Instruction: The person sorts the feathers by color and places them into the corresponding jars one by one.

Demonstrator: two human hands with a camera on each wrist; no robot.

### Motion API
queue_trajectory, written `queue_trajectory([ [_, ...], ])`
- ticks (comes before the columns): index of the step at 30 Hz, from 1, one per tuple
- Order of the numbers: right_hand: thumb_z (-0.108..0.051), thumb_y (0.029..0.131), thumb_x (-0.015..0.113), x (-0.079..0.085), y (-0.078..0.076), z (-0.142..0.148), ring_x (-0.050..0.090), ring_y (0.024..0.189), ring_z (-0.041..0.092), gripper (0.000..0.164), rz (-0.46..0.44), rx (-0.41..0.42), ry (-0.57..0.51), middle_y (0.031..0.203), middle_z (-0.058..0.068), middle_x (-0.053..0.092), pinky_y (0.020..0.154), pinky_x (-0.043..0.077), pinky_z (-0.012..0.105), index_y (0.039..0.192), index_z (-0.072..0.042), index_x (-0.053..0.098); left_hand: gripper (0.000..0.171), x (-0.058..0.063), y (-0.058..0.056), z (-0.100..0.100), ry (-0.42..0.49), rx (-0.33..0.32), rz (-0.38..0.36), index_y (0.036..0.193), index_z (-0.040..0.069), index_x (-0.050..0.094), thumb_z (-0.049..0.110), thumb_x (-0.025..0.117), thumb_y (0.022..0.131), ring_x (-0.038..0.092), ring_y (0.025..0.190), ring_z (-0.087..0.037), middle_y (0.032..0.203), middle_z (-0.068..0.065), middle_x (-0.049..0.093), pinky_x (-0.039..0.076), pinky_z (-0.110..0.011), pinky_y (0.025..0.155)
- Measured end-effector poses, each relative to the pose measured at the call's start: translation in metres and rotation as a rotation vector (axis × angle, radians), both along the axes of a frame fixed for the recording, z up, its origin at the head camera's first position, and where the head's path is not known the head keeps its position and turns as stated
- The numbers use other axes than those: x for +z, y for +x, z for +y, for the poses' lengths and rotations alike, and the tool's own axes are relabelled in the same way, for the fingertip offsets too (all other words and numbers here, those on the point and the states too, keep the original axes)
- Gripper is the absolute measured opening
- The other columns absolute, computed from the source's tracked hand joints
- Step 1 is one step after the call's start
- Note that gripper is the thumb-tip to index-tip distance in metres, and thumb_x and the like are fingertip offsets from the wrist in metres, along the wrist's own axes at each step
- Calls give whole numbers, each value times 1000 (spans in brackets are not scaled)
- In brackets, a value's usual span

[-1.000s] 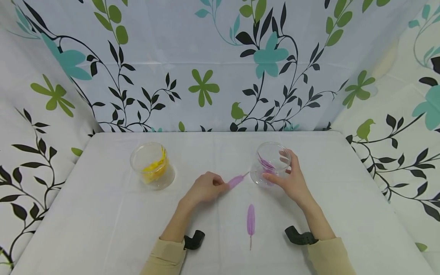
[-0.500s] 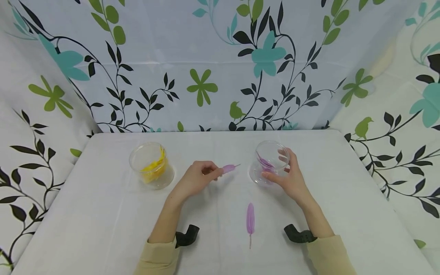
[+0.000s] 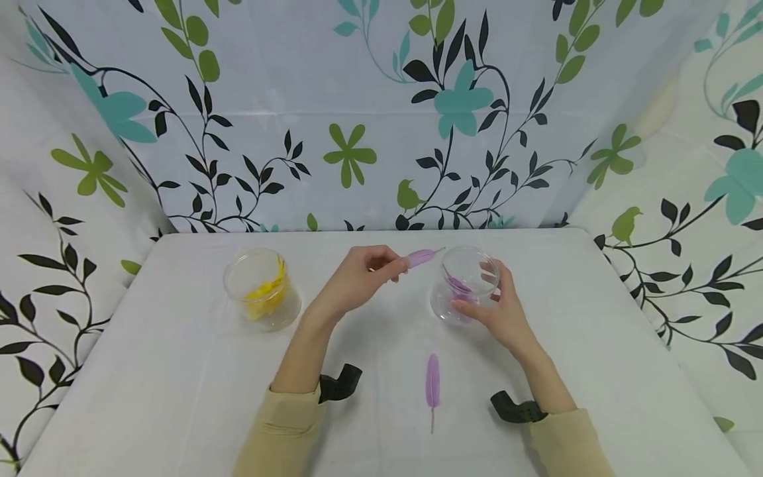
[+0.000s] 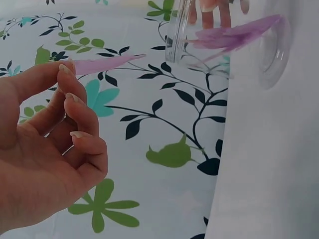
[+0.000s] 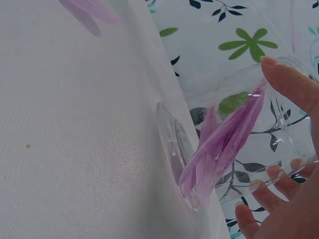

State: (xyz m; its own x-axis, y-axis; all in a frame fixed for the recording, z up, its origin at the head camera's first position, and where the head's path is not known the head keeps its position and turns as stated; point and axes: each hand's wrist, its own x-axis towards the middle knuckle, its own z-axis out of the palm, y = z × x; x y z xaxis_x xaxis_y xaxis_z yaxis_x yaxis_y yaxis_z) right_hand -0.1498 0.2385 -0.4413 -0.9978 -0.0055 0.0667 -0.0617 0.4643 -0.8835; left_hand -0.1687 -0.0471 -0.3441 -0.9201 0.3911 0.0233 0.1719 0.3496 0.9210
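1. Head view: the left hand (image 3: pixel 363 275) is raised above the middle of the table (image 3: pixel 179 384), forearm angled up and rightward from a beige sleeve (image 3: pixel 280 430). Thumb and forefinger pinch a purple feather (image 3: pixel 422 257) by one end; its quill tip points at the rim of the clear cup (image 3: pixel 465 285), just beside it. The right hand (image 3: pixel 501 311) wraps this cup, thumb on the near wall, fingers round the far side; the cup stands toward the table's far right and holds purple feathers. A loose purple feather (image 3: pixel 432 387) lies flat near the front edge, between the forearms. A second cup (image 3: pixel 262 295) with yellow feathers stands toward the far left, well apart from both hands.

2. Left wrist view: the left hand (image 4: pixel 45 149) has its fingers curled, fingertips (image 4: pixel 65 69) pinching the purple feather (image 4: pixel 102 63), which stretches toward the clear cup (image 4: pixel 229 45).

3. Right wrist view: the right hand (image 5: pixel 294 199) curls round the clear cup (image 5: pixel 234 144), fingertips (image 5: pixel 274 172) pressed on its wall; purple feathers (image 5: pixel 224 144) lean inside. The loose purple feather (image 5: pixel 89 12) lies on the table (image 5: pixel 75 124).
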Motion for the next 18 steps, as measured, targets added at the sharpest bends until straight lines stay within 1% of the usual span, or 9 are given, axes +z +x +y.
queue_trajectory([
  [2, -40, 79, 84, 0, 0, 0, 30, 146, 29, 106, -1, 1, -2, 158, 8, 33, 113, 31, 58, 156, -16, 17, 22, 1, -3, 8, 16, -29, 1, 97, 13, 72, 33, 63, 99, 58, 88, -22, 85, -4, 65, 44, -35, 80],
  [5, -39, 80, 84, 0, 1, 0, 30, 146, 30, 105, 1, 2, -10, 158, 9, 33, 113, 31, 58, 156, -16, 16, 24, -1, -8, 22, 40, -71, -15, 100, 10, 72, 32, 62, 100, 58, 91, -24, 87, -6, 66, 44, -35, 82],
  [9, -38, 80, 84, 0, 1, 1, 30, 145, 30, 104, 4, 6, -21, 158, 10, 33, 112, 31, 57, 156, -18, 17, 25, -9, -12, 37, 56, -106, -50, 102, 7, 71, 31, 62, 100, 58, 97, -33, 89, -7, 66, 43, -34, 82],
  [11, -38, 79, 84, 0, 2, 1, 31, 144, 30, 104, 6, 7, -25, 158, 10, 33, 112, 31, 57, 156, -18, 17, 25, -14, -13, 43, 56, -115, -65, 102, 8, 71, 30, 62, 100, 58, 97, -34, 89, -6, 66, 43, -33, 81],
  [14, -38, 80, 84, 1, 2, 0, 31, 144, 30, 104, 9, 5, -26, 157, 9, 34, 112, 32, 57, 156, -18, 17, 23, -23, -15, 51, 48, -123, -80, 101, 9, 72, 30, 62, 100, 58, 91, -27, 89, -6, 66, 43, -31, 78],
  [16, -37, 80, 84, 1, 2, 0, 31, 144, 30, 104, 14, 5, -29, 157, 8, 34, 112, 32, 57, 156, -17, 17, 25, -29, -17, 55, 40, -123, -91, 102, 7, 71, 30, 61, 100, 56, 86, -20, 90, -8, 67, 41, -30, 76],
  [18, -37, 80, 84, 1, 2, 0, 31, 144, 30, 103, 19, 8, -31, 156, 7, 35, 112, 32, 56, 156, -17, 18, 26, -33, -18, 60, 35, -117, -105, 101, 5, 71, 30, 62, 100, 54, 83, -17, 90, -12, 67, 40, -28, 73],
])
